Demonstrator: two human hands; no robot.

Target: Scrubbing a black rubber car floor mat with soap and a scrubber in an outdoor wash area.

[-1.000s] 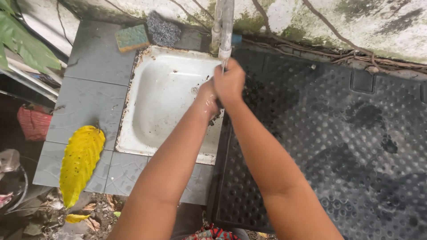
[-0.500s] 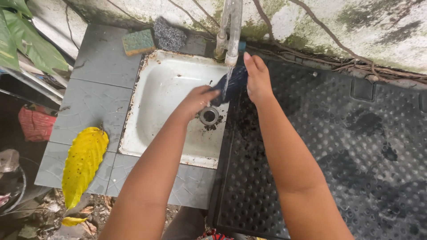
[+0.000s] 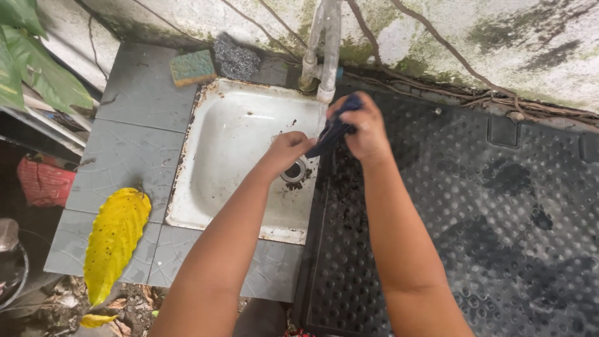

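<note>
Two hands work one dark blue cloth (image 3: 334, 131) under the tap: right hand (image 3: 365, 128) clenched on it at twelve o'clock, left hand (image 3: 286, 153) pinching its lower end. Soft, wet, probably slippery; best bunched.

Grey tiled counter (image 3: 125, 150) carries yellow leaf (image 3: 113, 240), sponge (image 3: 193, 67), steel scourer (image 3: 236, 58)

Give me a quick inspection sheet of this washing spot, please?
Surface: grey tiled counter around a stained white sink.
Job's things: dark blue cloth under the tap.
Clutter: yellow leaf, green sponge, steel scourer, black studded mat.
Hands: left hand and right hand both grip the cloth.
Cables: thin roots or wires on the wall.
Surroundings: mossy wall, green leaves.
</note>
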